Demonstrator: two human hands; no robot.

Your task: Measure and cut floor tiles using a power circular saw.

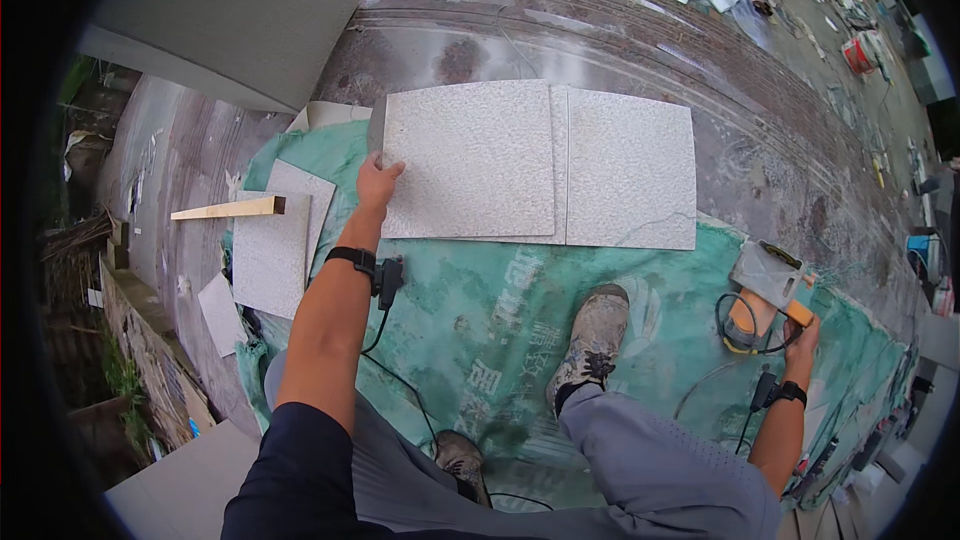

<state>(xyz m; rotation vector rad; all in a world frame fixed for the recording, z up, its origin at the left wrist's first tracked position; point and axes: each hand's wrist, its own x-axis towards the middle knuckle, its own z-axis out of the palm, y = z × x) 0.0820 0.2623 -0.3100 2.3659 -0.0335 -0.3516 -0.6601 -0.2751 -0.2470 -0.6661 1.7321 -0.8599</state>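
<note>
At the near-left edge of a pale textured tile [470,155], my left hand [378,180] grips, thumb on top and fingers down along the edge. That tile overlaps a similar tile [632,170] on its right. Far to the right, my right hand [802,336] is closed around the orange handle of a handheld power cutter [752,318] with a flat metal base plate. The cutter rests on the green sheet [450,330], its cord looping beside it. Fingers of the right hand are partly hidden.
Left of me, a wooden strip [230,208] lies across smaller tile pieces [268,260]. A big grey slab [225,15] stands at the upper left. Stone steps [580,15] run behind the tiles. Scrap and a red bucket [858,55] fill the upper right. My shoes stand on the sheet.
</note>
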